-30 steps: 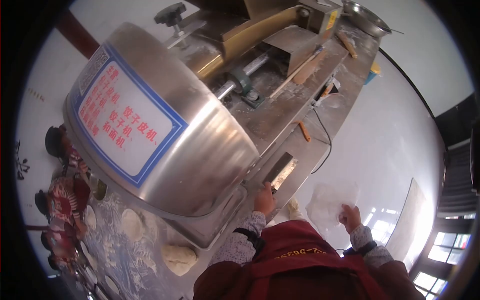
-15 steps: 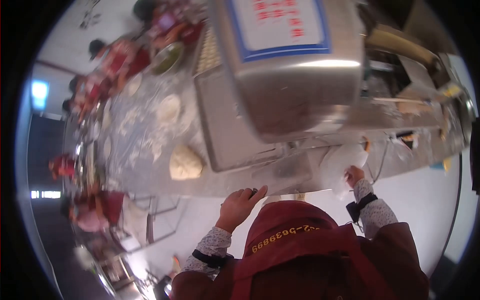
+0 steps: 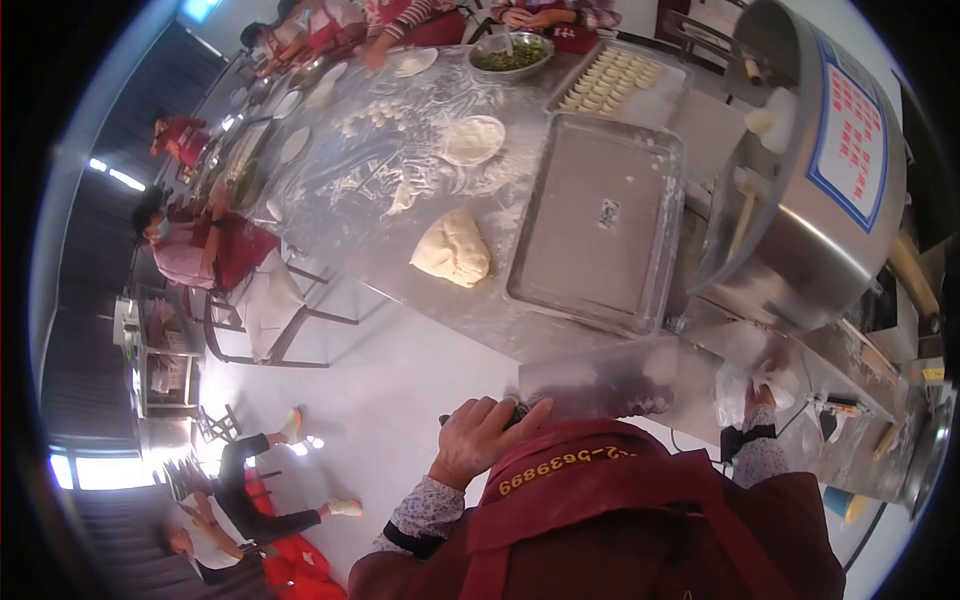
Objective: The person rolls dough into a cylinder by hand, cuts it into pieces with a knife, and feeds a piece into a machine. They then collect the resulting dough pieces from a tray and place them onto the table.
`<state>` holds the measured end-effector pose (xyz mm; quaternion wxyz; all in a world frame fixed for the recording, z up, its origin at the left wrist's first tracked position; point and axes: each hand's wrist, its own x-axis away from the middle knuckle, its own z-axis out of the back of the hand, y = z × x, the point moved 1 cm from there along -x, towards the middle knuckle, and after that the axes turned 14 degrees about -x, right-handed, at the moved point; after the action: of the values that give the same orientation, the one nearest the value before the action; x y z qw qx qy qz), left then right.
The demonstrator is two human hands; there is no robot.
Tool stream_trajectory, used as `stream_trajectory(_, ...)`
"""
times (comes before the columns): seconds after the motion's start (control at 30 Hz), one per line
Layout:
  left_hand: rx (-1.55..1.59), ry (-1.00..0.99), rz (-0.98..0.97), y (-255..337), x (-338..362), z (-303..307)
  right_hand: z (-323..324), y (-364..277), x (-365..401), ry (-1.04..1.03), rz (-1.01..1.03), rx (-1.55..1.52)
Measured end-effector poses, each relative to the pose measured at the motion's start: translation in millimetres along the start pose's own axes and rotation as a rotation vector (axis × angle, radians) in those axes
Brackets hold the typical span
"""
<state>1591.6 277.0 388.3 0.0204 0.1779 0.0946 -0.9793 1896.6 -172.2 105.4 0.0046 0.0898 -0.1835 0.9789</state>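
My left hand (image 3: 482,437) is closed around the dark handle of a cleaver. Its wide, shiny blade (image 3: 600,380) extends to the right over the near edge of the steel table, flat side facing up. Farther right, my right hand (image 3: 762,397) is at a clear plastic bag (image 3: 732,392), fingers bent against it and partly hidden. A lump of dough (image 3: 452,248) lies on the table beyond my left hand. Right of the dough rests a bare metal tray (image 3: 600,225).
A large steel machine (image 3: 800,190) with a paper sign stands at right. Behind the tray, another tray (image 3: 650,105) holds rows of dumplings. A bowl of green filling (image 3: 510,57) and a floury dough piece (image 3: 472,141) are farther back. Co-workers sit around the table; a chair (image 3: 270,310) stands left.
My view has swung right and pulled back, showing more table and the dumpling tray. The cleaver stays in my left hand; my right hand is lower, still at the plastic bag.
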Motion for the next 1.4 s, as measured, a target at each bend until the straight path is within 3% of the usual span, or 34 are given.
stream_trajectory(0.03,-0.013,0.041,-0.008,-6.3,5.5,-1.7,-7.2,31.2,-2.5,0.089,0.021,-0.025)
stream_trajectory(0.1,-0.031,0.092,-0.003,-19.9,14.7,0.3,-74.3,162.1,-45.9,0.285,-0.054,-0.443)
stream_trajectory(0.17,-0.021,0.115,-0.002,-35.0,20.9,7.3,19.0,31.3,17.1,0.108,-0.086,0.223)
stream_trajectory(0.23,-0.035,0.150,0.010,-51.4,30.3,11.7,35.9,26.1,27.8,0.019,-0.113,0.176)
stream_trajectory(0.3,-0.049,0.185,0.018,-67.2,43.2,15.8,-26.7,83.0,6.0,0.543,-0.689,-1.580)
stream_trajectory(0.33,-0.032,0.177,0.031,-74.9,50.4,17.4,-43.4,82.0,13.7,0.539,-0.677,-1.583)
stream_trajectory(0.5,0.029,0.117,0.110,-107.2,87.0,19.7,-97.3,50.0,41.4,0.070,-0.625,-1.743)
stream_trajectory(0.57,0.160,-0.135,0.349,-116.0,101.9,7.6,-87.7,-68.5,96.7,0.218,-0.458,-1.435)
stream_trajectory(0.63,0.206,-0.195,0.391,-125.4,118.9,-2.2,-93.5,-137.7,122.0,0.032,-0.363,-1.325)
stream_trajectory(0.7,0.370,-0.321,0.594,-131.3,134.4,-12.7,-80.4,-211.1,147.6,-0.187,-0.349,-1.255)
stream_trajectory(0.73,0.433,-0.336,0.685,-135.3,140.6,-18.9,-74.4,-242.4,155.5,-0.182,-0.339,-1.260)
stream_trajectory(0.8,0.453,-0.355,0.686,-145.7,148.6,-30.9,-67.1,-295.4,166.2,-0.344,-0.281,-1.242)
stream_trajectory(0.93,0.446,-0.400,0.714,-167.1,135.9,-52.7,-64.0,-369.2,156.7,-0.475,-0.202,-1.253)
stream_trajectory(1.0,0.420,-0.374,0.716,-180.2,121.1,-64.2,-68.9,-402.4,140.7,-0.458,-0.002,-1.163)
stream_trajectory(1.07,0.341,-0.354,0.671,-199.0,99.6,-76.3,-96.7,-420.0,104.7,-0.461,0.234,-1.269)
stream_trajectory(1.13,0.318,-0.354,0.652,-216.8,78.2,-92.2,-77.3,-481.6,103.6,-0.395,0.312,-1.124)
stream_trajectory(1.2,0.298,-0.359,0.631,-231.2,58.2,-109.3,-65.1,-537.7,105.3,-0.327,0.462,-1.171)
stream_trajectory(1.33,0.270,-0.391,0.565,-257.1,26.7,-148.5,-67.6,-622.5,99.6,-0.256,0.562,-1.160)
stream_trajectory(1.4,0.268,-0.417,0.542,-266.4,15.3,-166.1,-68.9,-659.0,99.0,-0.126,0.843,-0.813)
